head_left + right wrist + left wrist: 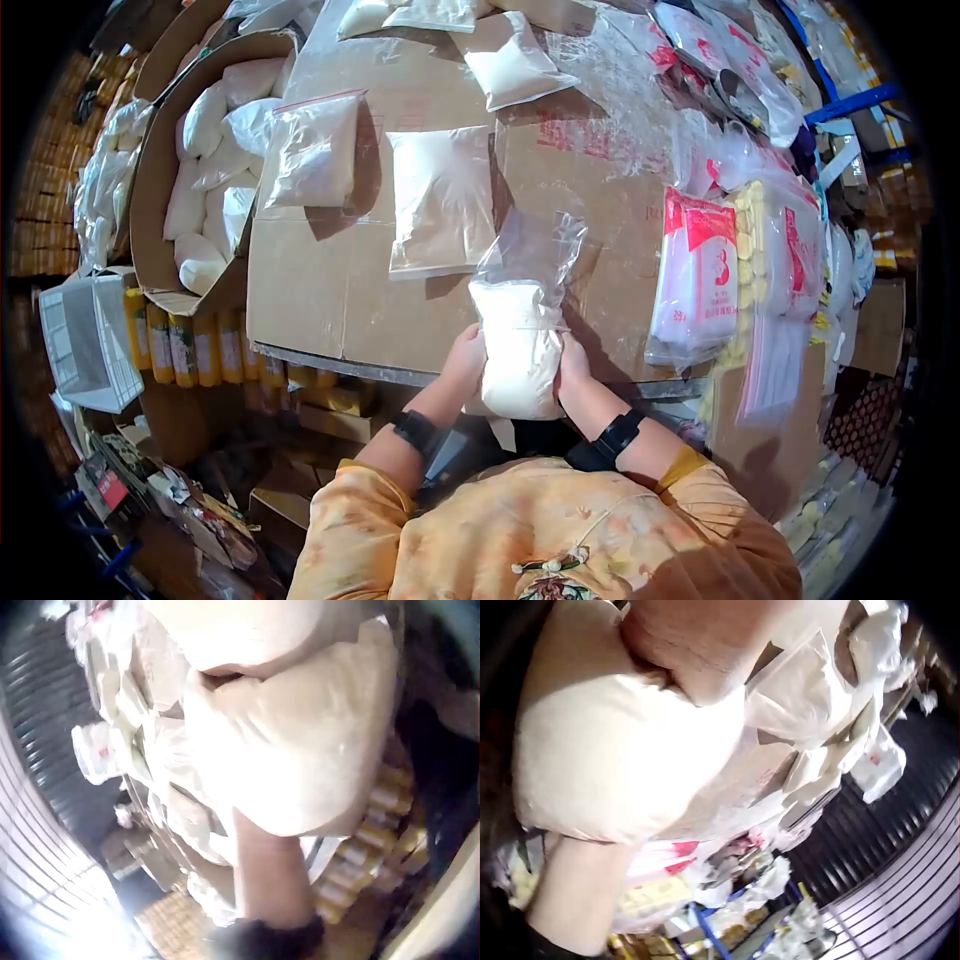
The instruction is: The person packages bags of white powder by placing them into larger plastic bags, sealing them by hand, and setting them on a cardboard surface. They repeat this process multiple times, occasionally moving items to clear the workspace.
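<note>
At the table's front edge, a clear plastic bag of white powder [518, 345] stands between both hands, its loose top spread towards the table. My left hand [465, 360] grips its left side and my right hand [572, 365] its right side. In the left wrist view, the left hand [697, 649] covers part of the bulging bag [622, 757]. Likewise, the right hand [247, 630] lies over the bag [292, 742] in the right wrist view. Fingertips are mostly hidden behind the bag. Another filled bag [441, 200] lies flat just beyond.
Cardboard [310, 300] covers the table. More filled bags [315, 150] lie towards the back. A carton [150, 230] of filled bags stands at left, above a white basket [92, 340]. Red-and-clear packs of plastic bags [695, 270] are at right.
</note>
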The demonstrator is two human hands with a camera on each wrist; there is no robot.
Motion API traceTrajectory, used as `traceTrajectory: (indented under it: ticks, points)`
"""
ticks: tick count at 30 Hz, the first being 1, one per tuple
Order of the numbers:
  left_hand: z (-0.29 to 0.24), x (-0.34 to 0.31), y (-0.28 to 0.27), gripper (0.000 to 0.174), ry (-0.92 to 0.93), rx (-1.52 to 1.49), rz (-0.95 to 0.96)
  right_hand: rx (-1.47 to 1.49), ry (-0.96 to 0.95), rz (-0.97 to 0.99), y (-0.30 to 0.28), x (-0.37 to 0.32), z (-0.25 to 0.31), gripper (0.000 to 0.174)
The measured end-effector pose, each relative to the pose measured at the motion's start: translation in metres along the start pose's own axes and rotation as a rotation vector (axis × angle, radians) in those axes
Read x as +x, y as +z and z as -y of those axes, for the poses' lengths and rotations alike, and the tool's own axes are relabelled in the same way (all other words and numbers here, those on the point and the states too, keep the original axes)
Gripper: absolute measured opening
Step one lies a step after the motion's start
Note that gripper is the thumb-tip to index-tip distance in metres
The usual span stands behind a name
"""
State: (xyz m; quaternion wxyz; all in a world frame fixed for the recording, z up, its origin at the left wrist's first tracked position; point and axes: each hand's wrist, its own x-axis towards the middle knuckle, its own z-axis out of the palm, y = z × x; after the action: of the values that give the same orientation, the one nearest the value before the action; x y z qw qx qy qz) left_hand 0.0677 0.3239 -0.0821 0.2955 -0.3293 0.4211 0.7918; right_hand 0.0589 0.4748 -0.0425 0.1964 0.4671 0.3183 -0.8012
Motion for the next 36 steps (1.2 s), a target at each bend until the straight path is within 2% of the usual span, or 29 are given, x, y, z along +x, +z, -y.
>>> traceTrajectory:
  ticks: [2,5,6,7,9,11,12,13,15,16,18,19,20,21,22,23,25,28,29,31,33,34,36]
  points:
    - [0.009,-0.007,-0.006,0.027,0.161,0.288,0.058,0.055,0.089,-0.045,-0.009,0.01,-0.008,0.03]
    - [-0.014,-0.049,0.016,0.033,-0.139,-0.22,0.153,-0.202,-0.036,-0.111,-0.01,0.007,-0.005,0.028]
    - [-0.014,-0.057,0.016,0.035,-0.303,-0.308,0.156,-0.653,-0.287,-0.085,-0.021,0.015,0.004,0.022]
    - [-0.015,-0.069,0.014,0.032,-0.313,-0.221,0.106,-1.104,-0.538,-0.059,-0.031,0.025,0.014,0.019]
    - [-0.041,-0.095,0.028,0.028,-0.245,-0.058,0.098,-0.991,-0.546,-0.013,-0.005,-0.015,0.041,0.019]
    - [-0.047,-0.094,0.014,0.026,0.05,0.263,0.117,-0.684,-0.543,0.127,0.002,-0.034,0.045,0.032]
    - [-0.065,-0.111,0.022,0.025,0.233,0.449,0.089,-0.784,-0.606,0.083,0.011,-0.054,0.053,0.033]
    - [-0.078,-0.127,0.034,0.025,0.383,0.542,0.095,-0.814,-0.675,0.123,0.015,-0.069,0.058,0.033]
    - [-0.096,-0.144,0.039,0.027,0.595,0.722,0.183,-0.872,-0.815,0.198,0.015,-0.088,0.067,0.033]
    - [-0.096,-0.141,0.039,0.024,0.501,0.621,0.135,-0.97,-0.835,0.168,0.0,-0.075,0.07,0.031]
    - [-0.094,-0.134,0.038,0.021,0.311,0.419,0.038,-1.178,-0.819,0.195,0.011,-0.09,0.087,0.028]
    - [-0.096,-0.141,0.041,0.02,0.291,0.484,0.052,-1.279,-0.813,0.211,0.016,-0.097,0.092,0.026]
    - [-0.105,-0.145,0.052,0.021,0.292,0.542,0.07,-1.048,-0.732,0.183,0.008,-0.082,0.083,0.019]
    - [-0.109,-0.152,0.063,0.024,0.272,0.601,0.09,-1.067,-0.878,0.156,-0.002,-0.087,0.075,0.018]
    - [-0.115,-0.163,0.071,0.029,0.326,0.644,0.012,-1.088,-1.026,0.117,-0.012,-0.091,0.067,0.017]
    - [-0.119,-0.166,0.074,0.031,0.277,0.58,0.04,-1.055,-0.837,0.18,0.009,-0.121,0.085,0.018]
    - [-0.12,-0.167,0.072,0.032,0.239,0.648,0.103,-1.107,-0.812,0.15,0.014,-0.132,0.097,0.02]
    - [-0.107,-0.151,0.057,0.033,0.351,1.092,0.048,-1.217,-0.769,0.107,0.004,-0.133,0.097,0.022]
    - [-0.106,-0.153,0.061,0.034,0.325,1.13,0.053,-1.261,-0.745,0.089,-0.003,-0.129,0.096,0.023]
    - [-0.104,-0.146,0.06,0.036,0.293,1.3,-0.018,-1.423,-0.827,0.018,-0.016,-0.116,0.094,0.024]
    - [-0.102,-0.139,0.063,0.037,0.339,1.369,0.05,-1.518,-0.856,-0.012,-0.019,-0.119,0.094,0.02]
    - [-0.098,-0.139,0.064,0.038,0.351,1.401,0.086,-1.468,-1.1,0.028,-0.021,-0.124,0.093,0.018]
    - [-0.097,-0.141,0.073,0.037,0.336,1.477,0.039,-1.327,-1.585,0.113,-0.015,-0.141,0.098,0.023]
